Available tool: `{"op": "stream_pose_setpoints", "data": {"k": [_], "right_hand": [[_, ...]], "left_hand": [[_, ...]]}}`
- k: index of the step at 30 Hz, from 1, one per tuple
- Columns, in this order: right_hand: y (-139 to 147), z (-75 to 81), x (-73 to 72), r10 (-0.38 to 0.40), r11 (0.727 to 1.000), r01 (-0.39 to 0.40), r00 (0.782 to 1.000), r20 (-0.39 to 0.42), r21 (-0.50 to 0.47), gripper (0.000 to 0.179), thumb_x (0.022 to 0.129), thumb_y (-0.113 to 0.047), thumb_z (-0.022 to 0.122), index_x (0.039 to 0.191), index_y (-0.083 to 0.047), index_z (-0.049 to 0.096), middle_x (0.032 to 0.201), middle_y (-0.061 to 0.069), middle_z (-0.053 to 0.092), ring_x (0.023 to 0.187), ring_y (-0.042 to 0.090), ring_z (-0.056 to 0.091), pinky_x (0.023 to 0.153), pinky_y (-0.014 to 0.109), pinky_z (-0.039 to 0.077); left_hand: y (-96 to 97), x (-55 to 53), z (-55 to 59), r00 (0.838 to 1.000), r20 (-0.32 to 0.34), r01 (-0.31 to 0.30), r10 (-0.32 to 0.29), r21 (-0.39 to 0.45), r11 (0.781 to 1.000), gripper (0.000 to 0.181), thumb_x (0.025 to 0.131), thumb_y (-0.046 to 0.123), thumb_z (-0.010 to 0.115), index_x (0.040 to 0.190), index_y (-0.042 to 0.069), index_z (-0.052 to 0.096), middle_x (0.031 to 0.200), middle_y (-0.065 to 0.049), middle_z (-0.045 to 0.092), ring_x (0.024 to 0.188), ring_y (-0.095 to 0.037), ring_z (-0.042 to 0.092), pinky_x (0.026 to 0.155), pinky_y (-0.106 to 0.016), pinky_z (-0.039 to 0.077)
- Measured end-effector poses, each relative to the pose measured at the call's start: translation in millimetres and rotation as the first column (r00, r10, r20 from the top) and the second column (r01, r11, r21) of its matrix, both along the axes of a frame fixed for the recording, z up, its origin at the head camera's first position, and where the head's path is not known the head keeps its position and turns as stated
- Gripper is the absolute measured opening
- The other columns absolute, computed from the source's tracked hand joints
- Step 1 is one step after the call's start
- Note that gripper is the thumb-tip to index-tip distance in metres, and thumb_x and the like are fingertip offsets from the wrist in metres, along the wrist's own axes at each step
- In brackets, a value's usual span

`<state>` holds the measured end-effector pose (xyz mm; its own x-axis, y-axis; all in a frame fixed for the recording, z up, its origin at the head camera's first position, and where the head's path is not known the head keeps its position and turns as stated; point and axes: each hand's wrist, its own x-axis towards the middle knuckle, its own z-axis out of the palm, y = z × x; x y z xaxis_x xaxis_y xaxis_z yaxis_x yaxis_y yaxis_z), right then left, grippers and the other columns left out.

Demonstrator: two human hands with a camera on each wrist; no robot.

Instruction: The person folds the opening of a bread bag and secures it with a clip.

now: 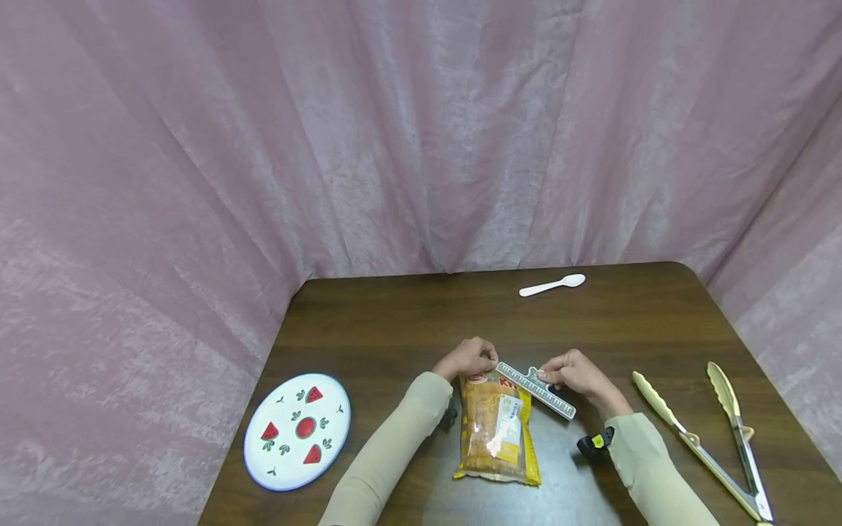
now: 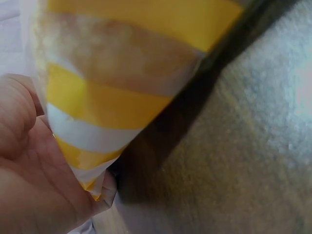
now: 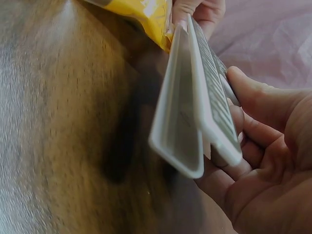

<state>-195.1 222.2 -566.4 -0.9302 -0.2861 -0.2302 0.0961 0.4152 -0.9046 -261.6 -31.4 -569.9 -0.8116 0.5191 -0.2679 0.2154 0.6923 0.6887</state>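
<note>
2 sleeved forearms (image 1: 389,446) angle forward, the yellow bag (image 1: 483,431) on the tabletop (image 1: 395,314) between them; the left hand (image 1: 468,357) pinches its top edge, the right hand (image 1: 576,372) a gaping white clip (image 1: 539,392).

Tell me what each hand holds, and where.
The right hand pinches the clip by its handle; the left hand holds the bag by its top.

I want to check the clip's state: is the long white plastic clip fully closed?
No, the right wrist view shows the long white plastic clip with a gap between its two long sides.
</note>
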Motion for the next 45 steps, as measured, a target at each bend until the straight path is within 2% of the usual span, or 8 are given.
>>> {"op": "stream_pose_setpoints", "data": {"k": [5, 12, 16, 23, 29, 37, 41, 45], "right_hand": [[-3.4, -1.9, 0.6, -0.011, 1.000, 0.011, 1.000, 0.008, 0.004, 0.019, 0.090, -0.005, 0.070, 0.098, 0.012, 0.074, 0.081, 0.009, 0.070, 0.069, 0.018, 0.056, 0.062, 0.031, 0.047], [-6.8, -0.8, 2.5, -0.017, 1.000, 0.017, 1.000, 0.015, 0.021, 0.017, 0.092, -0.005, 0.069, 0.097, 0.010, 0.075, 0.081, 0.008, 0.069, 0.071, 0.019, 0.056, 0.063, 0.031, 0.046], [-7.0, -1.8, 3.1, -0.016, 1.000, 0.016, 1.000, 0.023, 0.007, 0.018, 0.091, -0.004, 0.070, 0.098, 0.012, 0.074, 0.083, 0.010, 0.070, 0.071, 0.019, 0.057, 0.063, 0.031, 0.047], [-8.1, -0.5, 2.2, 0.014, 0.999, -0.015, 1.000, 0.024, 0.042, 0.018, 0.092, -0.007, 0.069, 0.098, 0.009, 0.075, 0.086, 0.010, 0.070, 0.075, 0.021, 0.058, 0.067, 0.035, 0.048], [-9.0, 0.5, 3.8, 0.009, 0.999, -0.011, 1.000, 0.027, 0.051, 0.021, 0.093, -0.008, 0.069, 0.100, 0.011, 0.073, 0.085, 0.009, 0.069, 0.074, 0.021, 0.058, 0.069, 0.036, 0.048], [-9.7, 0.5, 4.7, 0.008, 0.999, -0.008, 1.000, 0.018, 0.041, 0.021, 0.093, -0.008, 0.069, 0.100, 0.011, 0.073, 0.084, 0.009, 0.069, 0.073, 0.021, 0.058, 0.068, 0.035, 0.048], [-8.4, -0.5, 5.7, -0.013, 1.000, 0.013, 1.000, 0.002, 0.019, 0.020, 0.092, -0.006, 0.068, 0.099, 0.013, 0.073, 0.078, 0.006, 0.066, 0.070, 0.019, 0.056, 0.065, 0.032, 0.045], [-5.6, 1.4, 6.5, -0.096, 0.995, 0.097, 0.995, 0.012, -0.014, 0.021, 0.091, -0.002, 0.068, 0.100, 0.016, 0.071, 0.078, 0.006, 0.065, 0.069, 0.016, 0.054, 0.062, 0.029, 0.045]], "left_hand": [[0.9, -0.5, -0.5, 1.000, -0.009, 0.006, -0.006, -0.004, 1.000, 0.008, 0.091, 0.006, 0.066, 0.084, 0.010, 0.068, 0.081, 0.002, 0.061, 0.074, -0.010, 0.054, 0.064, -0.022, 0.044], [1.0, 0.9, -0.3, 1.000, 0.019, -0.013, 0.013, 0.000, 1.000, 0.008, 0.091, 0.006, 0.066, 0.084, 0.010, 0.067, 0.081, 0.001, 0.061, 0.074, -0.011, 0.054, 0.064, -0.023, 0.044], [0.7, 0.8, -1.0, 1.000, 0.006, -0.012, 0.012, -0.005, 1.000, 0.008, 0.090, 0.006, 0.066, 0.083, 0.010, 0.067, 0.080, 0.001, 0.061, 0.074, -0.011, 0.054, 0.064, -0.023, 0.043], [0.5, 0.4, -1.1, 1.000, 0.004, -0.020, 0.020, -0.008, 1.000, 0.008, 0.090, 0.007, 0.065, 0.083, 0.011, 0.068, 0.081, 0.002, 0.062, 0.074, -0.011, 0.055, 0.065, -0.023, 0.044], [-0.1, 2.3, -0.9, 1.000, 0.011, -0.030, 0.030, -0.008, 1.000, 0.007, 0.089, 0.007, 0.066, 0.084, 0.010, 0.069, 0.082, 0.001, 0.062, 0.076, -0.012, 0.055, 0.067, -0.024, 0.044], [-0.4, 1.5, -2.1, 1.000, -0.014, -0.025, 0.025, -0.009, 1.000, 0.007, 0.089, 0.007, 0.066, 0.083, 0.010, 0.069, 0.081, 0.002, 0.062, 0.075, -0.012, 0.054, 0.068, -0.024, 0.043], [0.2, 1.1, -1.4, 1.000, -0.002, -0.031, 0.031, -0.013, 0.999, 0.006, 0.089, 0.008, 0.067, 0.084, 0.010, 0.069, 0.082, 0.002, 0.063, 0.076, -0.012, 0.055, 0.069, -0.024, 0.044], [1.3, 0.1, -0.6, 0.999, 0.015, -0.035, 0.036, -0.020, 0.999, 0.005, 0.090, 0.009, 0.067, 0.086, 0.010, 0.070, 0.083, 0.002, 0.063, 0.078, -0.012, 0.056, 0.069, -0.024, 0.045]]}}
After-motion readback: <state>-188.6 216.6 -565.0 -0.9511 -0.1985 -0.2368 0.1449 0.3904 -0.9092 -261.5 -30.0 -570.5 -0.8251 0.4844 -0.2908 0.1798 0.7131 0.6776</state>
